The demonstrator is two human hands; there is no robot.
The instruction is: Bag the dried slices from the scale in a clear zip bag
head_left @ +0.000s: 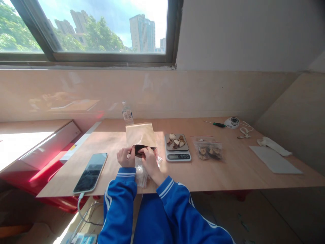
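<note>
A sunlit wooden worktop [228,176] under a window: both hands, left [125,156] and right [148,157], pinch a kraft pouch [141,137] open at its mouth, fingers clenched on it, beside the scale [177,147] for filling.

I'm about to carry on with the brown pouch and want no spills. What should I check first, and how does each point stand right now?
1. Both hands on the pouch mouth: left hand and right hand hold the brown pouch at its dark opening: ok.
2. Pouch mouth open wide: cannot tell.
3. Dried slices resting on the scale: ok.
4. Scale reading legible: cannot tell.
5. Phone clear of the hands: ok.
6. Clear bag of slices sealed: cannot tell.
</note>
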